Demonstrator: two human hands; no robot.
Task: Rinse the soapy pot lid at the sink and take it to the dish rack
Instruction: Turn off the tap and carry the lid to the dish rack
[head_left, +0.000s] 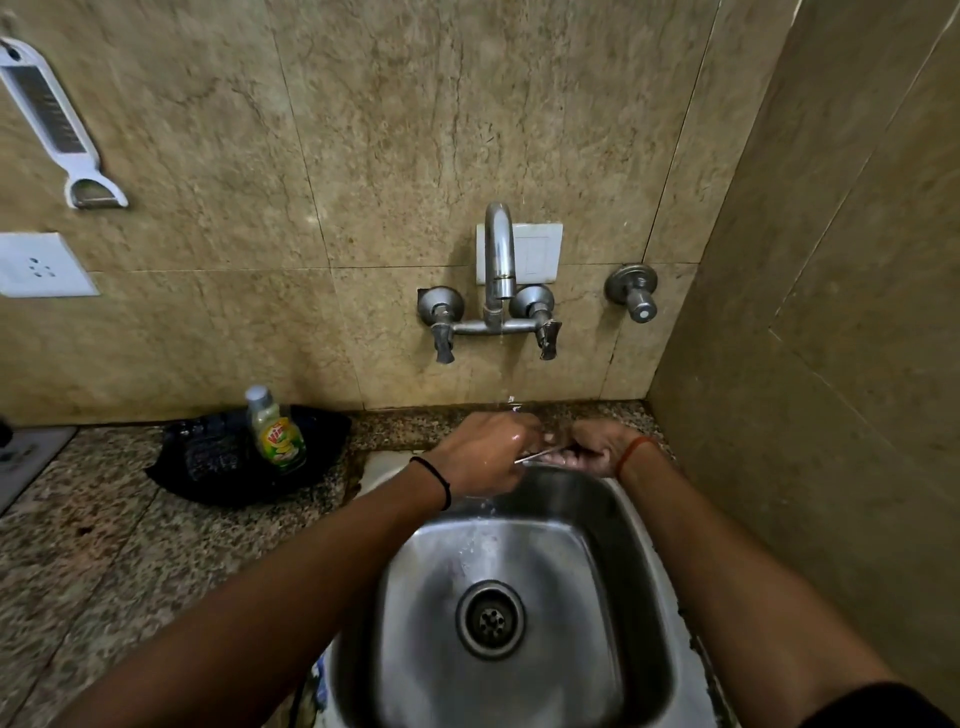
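While water is trickling from the tap (500, 254), left hand (480, 453) and right hand (597, 446) are both gripping the edge-on pot lid (540, 456) between them, over the sink (524, 597).

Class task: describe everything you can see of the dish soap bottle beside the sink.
The dish soap bottle is small, clear plastic with yellow-green liquid, a pale grey cap and a red, green and yellow label. It stands slightly tilted on a black tray with a dark scrubber on the speckled stone counter, left of the steel sink, against the wall. Neither hand touches it.
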